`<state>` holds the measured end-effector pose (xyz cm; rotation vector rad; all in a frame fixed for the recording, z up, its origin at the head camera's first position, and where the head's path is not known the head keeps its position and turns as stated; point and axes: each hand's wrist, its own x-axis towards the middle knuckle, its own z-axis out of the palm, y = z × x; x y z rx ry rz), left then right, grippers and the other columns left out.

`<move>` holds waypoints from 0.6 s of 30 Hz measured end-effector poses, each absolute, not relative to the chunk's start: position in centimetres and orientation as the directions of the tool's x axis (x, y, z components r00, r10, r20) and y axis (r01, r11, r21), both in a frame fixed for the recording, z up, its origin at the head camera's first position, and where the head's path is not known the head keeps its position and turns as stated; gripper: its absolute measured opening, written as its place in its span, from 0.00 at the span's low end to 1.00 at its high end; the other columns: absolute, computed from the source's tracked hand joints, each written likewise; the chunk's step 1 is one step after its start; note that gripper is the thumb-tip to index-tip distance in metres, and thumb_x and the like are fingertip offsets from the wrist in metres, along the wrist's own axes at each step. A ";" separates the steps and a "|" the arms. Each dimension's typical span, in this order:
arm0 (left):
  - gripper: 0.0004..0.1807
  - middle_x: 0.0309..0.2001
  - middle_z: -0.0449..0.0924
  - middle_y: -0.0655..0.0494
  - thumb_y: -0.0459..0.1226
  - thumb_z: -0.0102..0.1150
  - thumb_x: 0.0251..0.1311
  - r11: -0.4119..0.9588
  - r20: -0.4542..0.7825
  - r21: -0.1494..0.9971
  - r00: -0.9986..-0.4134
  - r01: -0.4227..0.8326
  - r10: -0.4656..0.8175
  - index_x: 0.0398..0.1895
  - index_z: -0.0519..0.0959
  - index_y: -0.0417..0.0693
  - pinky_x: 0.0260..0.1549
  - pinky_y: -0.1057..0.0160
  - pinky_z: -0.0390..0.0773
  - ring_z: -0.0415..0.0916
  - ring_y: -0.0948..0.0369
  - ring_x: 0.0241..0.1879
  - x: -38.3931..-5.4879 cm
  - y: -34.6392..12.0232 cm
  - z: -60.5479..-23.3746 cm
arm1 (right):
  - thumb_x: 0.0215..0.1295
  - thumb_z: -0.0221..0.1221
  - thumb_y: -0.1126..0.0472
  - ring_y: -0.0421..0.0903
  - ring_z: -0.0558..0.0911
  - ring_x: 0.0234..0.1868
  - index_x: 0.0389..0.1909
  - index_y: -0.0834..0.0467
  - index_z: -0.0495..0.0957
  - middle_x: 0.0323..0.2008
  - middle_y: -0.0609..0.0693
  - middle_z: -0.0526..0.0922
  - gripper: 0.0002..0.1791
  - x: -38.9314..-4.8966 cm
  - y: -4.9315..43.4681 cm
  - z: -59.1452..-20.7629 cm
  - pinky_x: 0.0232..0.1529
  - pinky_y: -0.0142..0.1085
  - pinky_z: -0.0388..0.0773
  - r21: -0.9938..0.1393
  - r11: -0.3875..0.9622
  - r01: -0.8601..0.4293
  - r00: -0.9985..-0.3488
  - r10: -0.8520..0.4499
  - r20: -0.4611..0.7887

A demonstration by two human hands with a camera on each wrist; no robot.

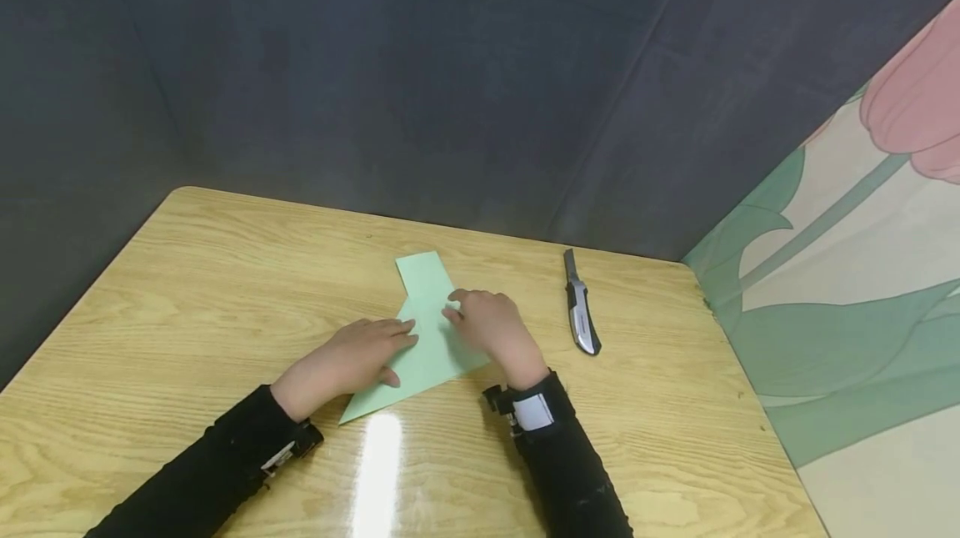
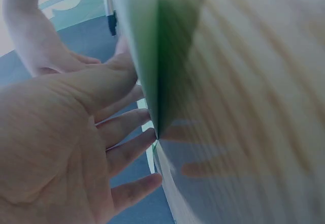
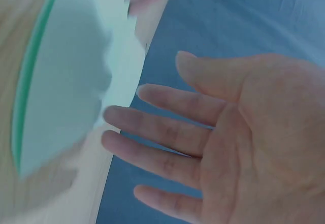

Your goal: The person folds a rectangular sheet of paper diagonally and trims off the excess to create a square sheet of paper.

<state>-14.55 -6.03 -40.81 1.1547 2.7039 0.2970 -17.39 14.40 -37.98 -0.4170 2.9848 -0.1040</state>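
Observation:
A folded sheet of pale green paper (image 1: 431,350) lies on the wooden table, a wide triangular part nearest the person and a narrow strip pointing away. On its left side rests my left hand (image 1: 367,352), fingers spread with the tips on the paper. My right hand (image 1: 491,327) hovers over the right side of the sheet, casting a shadow on it. In the right wrist view that hand (image 3: 203,132) has its fingers extended and apart, and nothing lies between them. The paper's folded edge (image 3: 30,82) shows there as a green line.
A utility knife (image 1: 581,313) with its blade out lies to the right of the paper. Dark cloth (image 1: 420,87) hangs behind the table (image 1: 262,271); a curtain with a tulip print (image 1: 862,313) hangs on the right.

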 end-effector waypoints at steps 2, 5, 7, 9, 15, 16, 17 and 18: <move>0.35 0.62 0.55 0.50 0.49 0.57 0.46 0.681 -0.097 0.289 -0.687 0.673 0.720 0.59 0.64 0.46 0.53 0.49 0.57 0.52 0.53 0.60 -14.5 -6.0 -40.8 | 0.62 0.46 0.46 0.46 0.76 0.42 0.52 0.52 0.71 0.45 0.48 0.77 0.22 -17.9 15.4 -37.9 0.39 0.41 0.72 -0.131 0.967 -0.220 -0.969 -0.232 -0.086; 0.35 0.63 0.55 0.51 0.48 0.58 0.46 0.688 -0.107 0.315 -0.695 0.654 0.711 0.59 0.64 0.47 0.54 0.49 0.56 0.52 0.54 0.61 -14.5 -5.9 -40.9 | 0.61 0.47 0.45 0.50 0.74 0.45 0.54 0.52 0.69 0.48 0.50 0.74 0.23 -18.5 17.4 -37.9 0.42 0.45 0.70 -0.185 0.973 -0.140 -0.987 -0.152 -0.052; 0.35 0.63 0.54 0.53 0.49 0.58 0.46 0.695 -0.118 0.321 -0.701 0.644 0.704 0.60 0.64 0.48 0.55 0.50 0.55 0.51 0.55 0.61 -14.5 -5.9 -40.9 | 0.60 0.47 0.45 0.52 0.73 0.46 0.55 0.52 0.67 0.51 0.52 0.71 0.25 -18.8 18.9 -37.8 0.43 0.47 0.69 -0.212 0.973 -0.093 -0.994 -0.103 -0.035; 0.35 0.63 0.55 0.53 0.49 0.57 0.46 0.693 -0.115 0.320 -0.700 0.645 0.705 0.59 0.64 0.48 0.54 0.50 0.55 0.51 0.55 0.61 -14.6 -5.8 -41.1 | 0.60 0.48 0.44 0.55 0.72 0.47 0.56 0.53 0.66 0.53 0.55 0.68 0.26 -19.1 20.6 -37.7 0.43 0.49 0.68 -0.229 0.971 -0.063 -0.997 -0.070 -0.022; 0.36 0.63 0.55 0.56 0.52 0.59 0.44 0.684 -0.117 0.367 -0.698 0.630 0.706 0.58 0.66 0.50 0.55 0.50 0.54 0.51 0.56 0.61 -14.8 -5.5 -40.9 | 0.60 0.48 0.46 0.59 0.65 0.53 0.59 0.56 0.61 0.59 0.59 0.60 0.29 -19.0 24.9 -37.2 0.47 0.54 0.64 -0.325 0.944 0.057 -0.997 0.040 -0.059; 0.36 0.63 0.54 0.56 0.52 0.60 0.43 0.684 -0.121 0.374 -0.699 0.626 0.705 0.59 0.66 0.51 0.55 0.50 0.54 0.51 0.56 0.61 -14.8 -5.5 -40.9 | 0.60 0.49 0.46 0.60 0.64 0.54 0.60 0.56 0.60 0.59 0.59 0.59 0.29 -18.9 25.5 -37.1 0.48 0.54 0.63 -0.340 0.937 0.078 -0.996 0.058 -0.069; 0.36 0.63 0.54 0.56 0.51 0.60 0.43 0.683 -0.122 0.379 -0.698 0.624 0.706 0.58 0.66 0.50 0.55 0.50 0.54 0.51 0.56 0.61 -14.7 -5.5 -40.8 | 0.60 0.49 0.46 0.60 0.63 0.55 0.60 0.57 0.60 0.59 0.60 0.59 0.30 -18.8 26.0 -36.9 0.49 0.54 0.62 -0.358 0.929 0.095 -0.994 0.071 -0.081; 0.36 0.63 0.54 0.56 0.51 0.61 0.43 0.683 -0.123 0.383 -0.699 0.622 0.705 0.58 0.66 0.50 0.55 0.50 0.54 0.51 0.56 0.61 -14.7 -5.4 -40.7 | 0.60 0.49 0.46 0.61 0.62 0.55 0.60 0.57 0.59 0.59 0.61 0.58 0.30 -18.7 26.4 -36.8 0.49 0.54 0.62 -0.369 0.923 0.109 -0.993 0.081 -0.091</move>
